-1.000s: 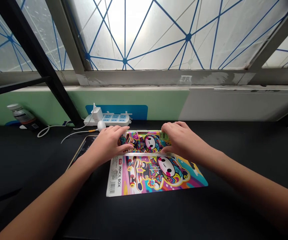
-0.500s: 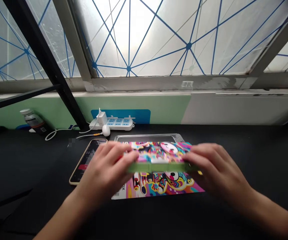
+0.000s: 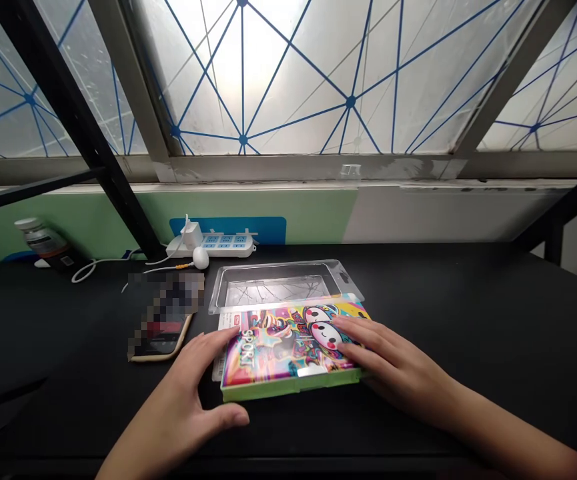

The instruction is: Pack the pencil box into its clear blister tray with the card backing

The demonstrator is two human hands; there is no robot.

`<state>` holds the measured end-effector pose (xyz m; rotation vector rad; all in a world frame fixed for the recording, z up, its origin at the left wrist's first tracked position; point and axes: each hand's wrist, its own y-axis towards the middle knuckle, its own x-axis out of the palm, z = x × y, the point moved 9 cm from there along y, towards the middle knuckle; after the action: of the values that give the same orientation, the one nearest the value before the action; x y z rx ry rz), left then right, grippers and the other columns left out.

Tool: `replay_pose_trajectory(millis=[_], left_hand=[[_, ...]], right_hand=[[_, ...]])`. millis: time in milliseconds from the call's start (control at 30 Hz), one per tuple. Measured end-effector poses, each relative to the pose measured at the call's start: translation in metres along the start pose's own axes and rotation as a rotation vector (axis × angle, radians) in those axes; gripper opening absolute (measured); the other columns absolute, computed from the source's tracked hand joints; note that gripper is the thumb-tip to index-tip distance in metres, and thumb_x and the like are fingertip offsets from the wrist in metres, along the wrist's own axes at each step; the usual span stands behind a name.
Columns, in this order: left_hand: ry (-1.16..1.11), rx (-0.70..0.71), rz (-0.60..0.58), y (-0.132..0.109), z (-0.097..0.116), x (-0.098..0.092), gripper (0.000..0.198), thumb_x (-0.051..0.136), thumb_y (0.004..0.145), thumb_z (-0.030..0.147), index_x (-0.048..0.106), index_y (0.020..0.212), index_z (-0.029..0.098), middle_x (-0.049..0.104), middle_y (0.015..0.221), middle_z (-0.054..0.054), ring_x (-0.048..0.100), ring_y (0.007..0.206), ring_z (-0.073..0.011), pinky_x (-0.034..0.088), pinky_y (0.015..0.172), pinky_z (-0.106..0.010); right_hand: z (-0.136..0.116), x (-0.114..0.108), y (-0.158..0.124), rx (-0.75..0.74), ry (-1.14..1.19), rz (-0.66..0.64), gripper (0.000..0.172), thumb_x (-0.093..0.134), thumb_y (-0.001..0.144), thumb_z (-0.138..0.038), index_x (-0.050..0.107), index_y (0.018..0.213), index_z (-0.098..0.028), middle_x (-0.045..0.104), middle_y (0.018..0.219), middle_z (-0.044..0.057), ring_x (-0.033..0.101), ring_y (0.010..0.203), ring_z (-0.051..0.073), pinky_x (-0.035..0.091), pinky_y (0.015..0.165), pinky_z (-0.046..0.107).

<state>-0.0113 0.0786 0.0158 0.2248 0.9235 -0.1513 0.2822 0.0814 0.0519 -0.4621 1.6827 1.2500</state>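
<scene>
Pill bottle: a white-capped pill bottle (image 3: 43, 239) lies on its side at the far left of the desk (image 3: 448, 300), well left of the left grip.
Phone: a phone (image 3: 161, 327), its screen pixelated, lies flat just beside the left grip's fingers.
Power strip: a white power strip (image 3: 223, 246) sits beyond the left grip, against the wall.
Left grip: the left grip (image 3: 188, 393) is apart, low on the desk with thumb and fingers spread; its fingers (image 3: 213, 347) reach the pencil box's left edge, and its thumb stays just off the near edge.
Pencil box: a green-edged pencil box (image 3: 291, 350) printed "SPORT" lies flat between the two grips, on a printed card (image 3: 224, 340) that shows past its left side.
Clear tray: a clear plastic blister tray (image 3: 278, 283) lies just beyond the box.
Right grip: the right grip (image 3: 388, 360) is not clamped; its fingers (image 3: 353, 340) rest flat across the box's right half, with the wrist angled in from the right.
Change: half a second ago both grips held the box raised over the card; now it lies on the card.
</scene>
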Motion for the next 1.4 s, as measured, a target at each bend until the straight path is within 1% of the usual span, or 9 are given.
replay_pose_trajectory(millis=[167,333,600,733,833,1000,1133,1267,1400], left_hand=[[0.013,0.009,0.008,0.001,-0.002,0.004,0.08,0.07,0.089,0.047,0.032,0.159,0.039,0.044,0.161,-0.008,0.047,0.143,-0.0352,0.045,0.112,-0.054],[0.061,0.067,0.016,0.0,0.0,0.004,0.078,0.061,0.096,0.047,0.02,0.161,0.039,0.038,0.164,-0.008,0.042,0.147,-0.0347,0.043,0.112,-0.054],[0.022,0.077,0.021,0.003,0.006,0.004,0.084,0.063,0.095,0.041,0.011,0.161,0.045,0.038,0.165,-0.006,0.043,0.146,-0.0326,0.043,0.112,-0.054],[-0.009,0.072,0.019,0.003,0.007,0.003,0.089,0.065,0.093,0.039,0.009,0.162,0.045,0.039,0.164,-0.006,0.045,0.145,-0.0326,0.044,0.112,-0.052],[-0.002,0.051,0.011,0.002,0.004,0.005,0.092,0.066,0.093,0.04,0.006,0.163,0.044,0.044,0.161,-0.006,0.048,0.144,-0.0325,0.044,0.112,-0.052],[0.049,0.019,0.0,-0.002,-0.003,0.007,0.094,0.067,0.091,0.046,0.006,0.163,0.043,0.046,0.16,-0.006,0.045,0.145,-0.0348,0.046,0.11,-0.054],[0.056,0.033,0.02,0.0,-0.005,0.003,0.094,0.065,0.092,0.048,0.004,0.164,0.041,0.047,0.159,-0.007,0.05,0.141,-0.0362,0.049,0.108,-0.053],[0.019,0.01,0.057,0.003,-0.005,0.0,0.075,0.065,0.091,0.049,0.034,0.159,0.041,0.052,0.155,-0.006,0.058,0.133,-0.0364,0.057,0.101,-0.047],[-0.007,-0.021,0.081,0.004,-0.006,0.0,0.065,0.063,0.092,0.049,0.044,0.154,0.04,0.056,0.15,-0.004,0.062,0.129,-0.0336,0.059,0.099,-0.043]], right_hand=[[0.014,0.01,-0.002,0.145,0.013,-0.122,0.069,0.063,0.093,-0.024,0.033,0.156,-0.022,0.058,0.148,0.019,0.053,0.139,0.031,0.05,0.109,0.05],[0.033,0.006,-0.009,0.311,0.151,-0.11,0.078,0.078,0.084,-0.049,0.044,0.149,-0.023,0.061,0.144,0.018,0.056,0.135,0.034,0.052,0.106,0.05],[0.045,0.007,-0.008,0.39,0.347,-0.059,0.07,0.081,0.078,-0.056,0.06,0.137,-0.024,0.066,0.138,0.015,0.059,0.131,0.034,0.05,0.109,0.049],[0.068,0.003,-0.01,0.653,0.474,0.065,0.044,0.059,0.093,-0.061,0.074,0.113,-0.025,0.078,0.11,0.009,0.074,0.098,0.029,0.062,0.081,0.039],[0.085,0.006,-0.013,0.858,0.559,0.127,0.047,0.049,0.098,-0.062,0.075,0.091,-0.024,0.075,0.081,0.005,0.07,0.071,0.023,0.059,0.061,0.033],[0.097,0.017,-0.026,1.007,0.719,0.198,0.039,0.059,0.095,-0.057,0.064,0.116,-0.025,0.073,0.077,0.002,0.068,0.064,0.022,0.058,0.056,0.032],[0.089,0.002,-0.034,0.834,0.519,0.208,0.038,0.055,0.097,-0.058,0.06,0.121,-0.029,0.075,0.108,0.009,0.073,0.092,0.028,0.062,0.076,0.038],[0.053,-0.006,-0.022,0.439,0.398,0.104,0.075,0.05,0.085,-0.081,0.05,0.141,-0.032,0.064,0.132,0.014,0.063,0.122,0.037,0.057,0.098,0.05],[0.043,-0.002,-0.016,0.383,0.283,0.049,0.073,0.079,0.082,-0.046,0.043,0.145,-0.035,0.066,0.129,0.012,0.066,0.118,0.034,0.06,0.096,0.046]])
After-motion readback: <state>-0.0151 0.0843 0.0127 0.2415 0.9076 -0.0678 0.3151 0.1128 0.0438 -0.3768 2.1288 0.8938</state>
